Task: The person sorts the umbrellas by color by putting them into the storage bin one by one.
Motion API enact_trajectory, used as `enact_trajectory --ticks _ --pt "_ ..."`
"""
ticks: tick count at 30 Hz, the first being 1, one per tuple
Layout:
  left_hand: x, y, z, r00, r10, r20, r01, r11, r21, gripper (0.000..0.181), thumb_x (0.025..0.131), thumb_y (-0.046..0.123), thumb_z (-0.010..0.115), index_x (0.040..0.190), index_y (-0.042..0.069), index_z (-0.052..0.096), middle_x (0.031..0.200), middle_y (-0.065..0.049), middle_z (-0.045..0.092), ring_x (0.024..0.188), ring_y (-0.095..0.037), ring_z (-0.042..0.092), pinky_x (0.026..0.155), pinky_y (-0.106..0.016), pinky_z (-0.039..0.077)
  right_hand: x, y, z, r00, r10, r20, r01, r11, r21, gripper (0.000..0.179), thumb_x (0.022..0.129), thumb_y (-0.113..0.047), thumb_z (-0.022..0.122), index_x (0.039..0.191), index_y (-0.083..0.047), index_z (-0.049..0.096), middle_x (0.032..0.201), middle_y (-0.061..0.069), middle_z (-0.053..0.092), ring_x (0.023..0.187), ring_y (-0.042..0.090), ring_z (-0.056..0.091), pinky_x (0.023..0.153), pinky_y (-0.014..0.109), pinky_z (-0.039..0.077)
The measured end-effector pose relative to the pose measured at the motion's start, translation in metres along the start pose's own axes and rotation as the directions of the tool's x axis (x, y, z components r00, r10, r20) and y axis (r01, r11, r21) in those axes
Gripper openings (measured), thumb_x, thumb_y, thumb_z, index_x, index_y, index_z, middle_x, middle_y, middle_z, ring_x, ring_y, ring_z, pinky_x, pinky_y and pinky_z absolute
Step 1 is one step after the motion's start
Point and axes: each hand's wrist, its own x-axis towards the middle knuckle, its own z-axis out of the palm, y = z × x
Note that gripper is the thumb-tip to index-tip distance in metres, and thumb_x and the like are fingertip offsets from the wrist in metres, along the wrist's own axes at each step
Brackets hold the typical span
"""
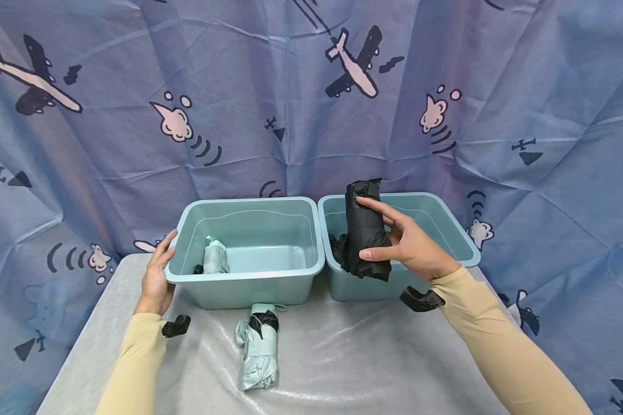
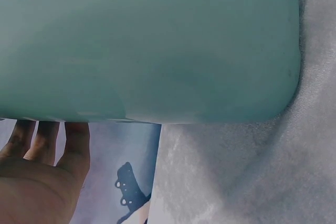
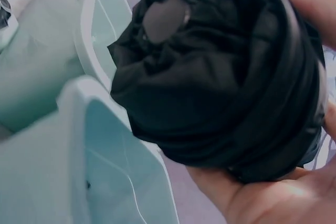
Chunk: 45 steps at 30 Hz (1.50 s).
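Observation:
My right hand (image 1: pixel 415 245) grips a folded black umbrella (image 1: pixel 364 225), thumb on the near side and fingers on the far side. The umbrella is held upright, slightly tilted, over the left part of the right bin (image 1: pixel 449 230). Its gathered fabric and a round end piece (image 3: pixel 167 19) show up close in the right wrist view. My left hand (image 1: pixel 157 279) touches the left end of the left bin (image 1: pixel 254 288) with extended fingers (image 2: pixel 76 145); its thumb is hidden. Inside that bin, at the left, lies a pale green folded umbrella (image 1: pixel 216 257).
Another pale green folded umbrella (image 1: pixel 261 351), with a black patch near its top, lies on the grey-covered table (image 1: pixel 374 369) before the left bin. Both bins stand side by side near the back edge. Behind them hangs a blue curtain (image 1: pixel 270 75) with airplane prints.

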Motion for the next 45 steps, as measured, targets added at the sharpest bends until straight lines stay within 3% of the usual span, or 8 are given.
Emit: enact_trajectory --ticks 16,24,31,45 --pt "0.001 -0.003 -0.002 1.000 0.008 -0.005 -0.008 1.000 0.010 0.054 0.112 0.031 0.037 0.163 0.020 0.024 0.161 -0.007 0.025 0.134 -0.015 0.040 0.101 -0.026 0.042 0.045 0.013 -0.048 0.984 0.162 -0.072 -0.168 0.982 -0.086 0.095 0.084 0.000 0.082 0.159 -0.034 0.035 0.151 0.020 0.033 0.113 0.039 0.059 0.087 0.043 0.056" --pt "0.001 -0.004 -0.003 1.000 0.002 -0.008 -0.002 1.000 0.027 0.054 0.112 0.033 0.037 0.163 0.022 0.023 0.163 -0.008 0.023 0.138 -0.021 0.034 0.100 -0.026 0.041 0.060 0.035 -0.055 0.970 0.228 -0.083 -0.233 0.971 -0.048 0.095 0.083 0.003 0.081 0.159 -0.030 0.035 0.152 0.023 0.028 0.122 0.043 0.053 0.090 0.046 0.055" --pt "0.001 -0.003 -0.003 1.000 0.012 0.006 -0.012 1.000 0.023 0.054 0.112 0.033 0.037 0.163 0.022 0.024 0.162 -0.008 0.024 0.136 -0.019 0.037 0.099 -0.026 0.042 0.068 0.052 -0.060 0.965 0.251 -0.080 -0.258 0.962 -0.092 0.095 0.083 0.002 0.082 0.160 -0.025 0.034 0.154 0.023 0.029 0.129 0.044 0.047 0.092 0.044 0.054" --pt "0.002 -0.002 -0.002 1.000 -0.005 -0.008 0.005 0.999 0.039 0.054 0.112 0.033 0.036 0.163 0.024 0.023 0.166 -0.006 0.018 0.144 -0.023 0.028 0.105 -0.029 0.036 0.079 0.073 -0.063 0.953 0.301 -0.042 -0.303 0.932 -0.199 0.095 0.079 -0.003 0.087 0.159 -0.021 0.038 0.153 0.025 0.032 0.129 0.039 0.044 0.090 0.041 0.053"
